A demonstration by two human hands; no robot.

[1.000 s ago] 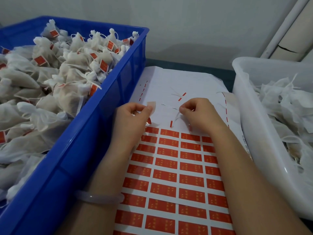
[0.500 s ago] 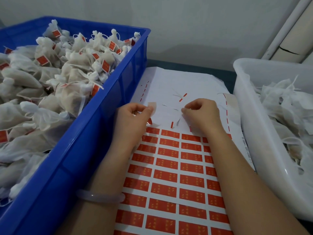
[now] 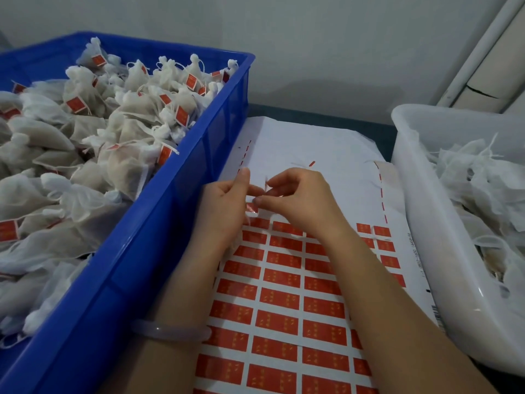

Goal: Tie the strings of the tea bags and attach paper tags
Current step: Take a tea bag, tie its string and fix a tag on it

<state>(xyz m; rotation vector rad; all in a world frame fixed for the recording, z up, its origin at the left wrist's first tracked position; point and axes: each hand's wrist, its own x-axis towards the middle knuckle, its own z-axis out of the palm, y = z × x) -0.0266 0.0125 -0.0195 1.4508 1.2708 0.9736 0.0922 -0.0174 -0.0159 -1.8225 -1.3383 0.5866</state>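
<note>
My left hand and my right hand meet fingertip to fingertip over the top of the sticker sheet. The sheet is white and carries rows of red paper tags. My left thumb and fingers pinch a small red tag. My right fingertips pinch a thin white string right next to that tag. A wisp of white mesh shows under my left wrist; the tea bag it belongs to is mostly hidden.
A blue crate on the left is piled with tied tea bags bearing red tags. A white tub on the right holds loose white tea bags. The wall and a pipe stand behind. A pale bangle sits on my left wrist.
My right hand has moved left to meet my left hand, bringing the string to the tag. My left index finger has lifted and straightened.
</note>
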